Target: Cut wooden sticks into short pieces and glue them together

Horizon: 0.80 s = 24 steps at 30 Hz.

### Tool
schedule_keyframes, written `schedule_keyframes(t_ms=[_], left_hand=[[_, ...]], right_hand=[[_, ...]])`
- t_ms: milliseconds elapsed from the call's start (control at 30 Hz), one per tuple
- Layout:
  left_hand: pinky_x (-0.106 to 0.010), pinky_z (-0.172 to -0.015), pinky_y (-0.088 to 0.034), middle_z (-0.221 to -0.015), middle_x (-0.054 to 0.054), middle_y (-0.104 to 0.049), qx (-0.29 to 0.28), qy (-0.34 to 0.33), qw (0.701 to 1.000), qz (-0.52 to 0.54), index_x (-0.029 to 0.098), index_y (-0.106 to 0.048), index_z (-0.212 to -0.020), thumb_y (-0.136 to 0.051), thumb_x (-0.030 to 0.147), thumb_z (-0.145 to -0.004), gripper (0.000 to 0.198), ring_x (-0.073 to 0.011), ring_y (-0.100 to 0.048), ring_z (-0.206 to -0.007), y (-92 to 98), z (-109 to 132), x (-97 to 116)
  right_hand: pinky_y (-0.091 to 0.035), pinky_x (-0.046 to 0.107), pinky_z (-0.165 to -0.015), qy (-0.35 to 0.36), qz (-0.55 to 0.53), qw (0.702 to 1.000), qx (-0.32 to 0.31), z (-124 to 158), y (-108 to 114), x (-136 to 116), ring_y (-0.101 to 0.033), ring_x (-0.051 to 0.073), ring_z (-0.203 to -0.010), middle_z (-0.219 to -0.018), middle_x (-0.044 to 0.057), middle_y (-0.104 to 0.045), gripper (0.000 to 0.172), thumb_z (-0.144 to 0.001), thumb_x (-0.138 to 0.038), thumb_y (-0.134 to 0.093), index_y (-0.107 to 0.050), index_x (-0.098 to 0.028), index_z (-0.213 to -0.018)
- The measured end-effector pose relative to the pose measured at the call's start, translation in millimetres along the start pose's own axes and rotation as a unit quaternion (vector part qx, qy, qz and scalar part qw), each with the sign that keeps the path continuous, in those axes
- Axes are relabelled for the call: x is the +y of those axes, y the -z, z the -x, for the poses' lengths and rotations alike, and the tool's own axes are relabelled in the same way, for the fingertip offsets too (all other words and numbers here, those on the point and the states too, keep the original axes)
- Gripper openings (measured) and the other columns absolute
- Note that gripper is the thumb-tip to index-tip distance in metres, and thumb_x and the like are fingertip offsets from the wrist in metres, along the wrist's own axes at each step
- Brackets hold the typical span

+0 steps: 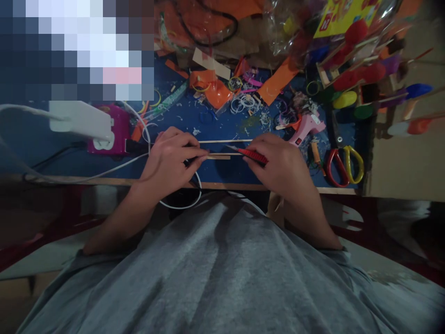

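Note:
My left hand is closed, its thumb and index finger pinching thin wooden sticks at the table's near side. A red craft knife sits in my closed right hand, its blade pointing left between two sticks. One long thin wooden stick runs between both hands on the far side. Nearer to me, a second thin stick stretches from the left fingertips to the right fingers. Just below it, a short flat wooden piece juts out of the left hand's pinch. My fingers cover the stick ends.
Right of my hands lie a pink glue gun and red-and-yellow scissors. A magenta power adapter with a white charger and cables stands left. Orange scraps, rubber bands and shavings litter the blue table. Colourful wooden pieces crowd the right.

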<state>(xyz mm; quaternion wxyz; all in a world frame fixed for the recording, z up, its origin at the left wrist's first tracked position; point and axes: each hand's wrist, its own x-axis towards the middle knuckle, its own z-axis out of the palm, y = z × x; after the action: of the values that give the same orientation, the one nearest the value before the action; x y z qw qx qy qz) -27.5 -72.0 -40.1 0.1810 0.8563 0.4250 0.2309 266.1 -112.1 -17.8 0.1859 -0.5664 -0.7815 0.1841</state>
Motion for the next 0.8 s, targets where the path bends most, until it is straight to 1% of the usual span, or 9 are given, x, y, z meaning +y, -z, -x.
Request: schedule_keyframes(t_ms=[100, 233, 333, 500, 633, 800], left_hand=[[-0.054, -0.103, -0.056, -0.109, -0.007, -0.085, -0.009, 0.002, 1.0, -0.005, 0.028, -0.093, -0.102, -0.067, 0.033, -0.11, 0.027, -0.0296, -0.073, -0.107, 1.1, 1.1, 1.3], [-0.055, -0.102, -0.057, -0.109, -0.007, -0.085, -0.009, 0.006, 1.0, -0.013, 0.029, -0.093, -0.101, -0.067, 0.036, -0.111, 0.029, -0.0309, -0.073, -0.108, 0.5, 2.5, 0.8], [-0.055, -0.101, -0.057, -0.108, -0.007, -0.084, -0.003, 0.007, 1.0, -0.014, 0.031, -0.093, -0.105, -0.067, 0.038, -0.112, 0.028, -0.031, -0.073, -0.108, -1.3, 3.9, -0.6], [-0.056, -0.104, -0.059, -0.108, -0.007, -0.084, 0.01, 0.033, 0.999, -0.028, 0.032, -0.093, -0.111, -0.074, 0.044, -0.109, 0.023, -0.0322, -0.073, -0.111, -0.3, 8.4, -2.0], [-0.052, -0.102, -0.061, -0.109, -0.006, -0.085, 0.017, 0.04, 0.999, -0.023, 0.033, -0.093, -0.117, -0.073, 0.041, -0.109, 0.022, -0.0298, -0.073, -0.108, 4.7, 13.3, -0.2], [-0.051, -0.101, -0.062, -0.107, -0.004, -0.085, 0.021, 0.047, 0.998, -0.025, 0.034, -0.093, -0.115, -0.071, 0.04, -0.111, 0.022, -0.0286, -0.074, -0.107, 5.7, 15.0, 2.6]], right_hand=[[-0.057, 0.039, -0.083, 0.01, -0.035, 0.999, -0.025, -5.1, -8.3, -11.4, -0.079, 0.029, -0.103, -0.117, 0.011, -0.083, 0.011, -0.102, -0.017, -0.078, -0.085, -0.02, -0.11], [-0.055, 0.038, -0.082, -0.016, -0.035, 0.999, -0.019, -10.3, -15.4, -19.4, -0.078, 0.028, -0.1, -0.115, 0.009, -0.083, 0.013, -0.101, -0.018, -0.081, -0.088, -0.022, -0.111], [-0.053, 0.038, -0.081, -0.039, -0.034, 0.999, -0.016, -12.1, -16.7, -20.8, -0.078, 0.028, -0.099, -0.112, 0.008, -0.083, 0.011, -0.101, -0.02, -0.081, -0.089, -0.023, -0.108], [-0.052, 0.037, -0.081, -0.053, -0.029, 0.998, -0.025, -14.2, -16.5, -22.0, -0.076, 0.027, -0.098, -0.11, 0.008, -0.082, 0.011, -0.101, -0.021, -0.08, -0.089, -0.024, -0.104], [-0.052, 0.036, -0.081, -0.055, -0.032, 0.998, -0.023, -15.2, -15.9, -22.2, -0.077, 0.026, -0.098, -0.109, 0.008, -0.082, 0.009, -0.101, -0.022, -0.08, -0.089, -0.024, -0.103], [-0.052, 0.036, -0.08, -0.054, -0.029, 0.998, -0.026, -15.5, -14.7, -21.7, -0.077, 0.026, -0.096, -0.107, 0.008, -0.082, 0.009, -0.101, -0.022, -0.08, -0.089, -0.024, -0.103]])
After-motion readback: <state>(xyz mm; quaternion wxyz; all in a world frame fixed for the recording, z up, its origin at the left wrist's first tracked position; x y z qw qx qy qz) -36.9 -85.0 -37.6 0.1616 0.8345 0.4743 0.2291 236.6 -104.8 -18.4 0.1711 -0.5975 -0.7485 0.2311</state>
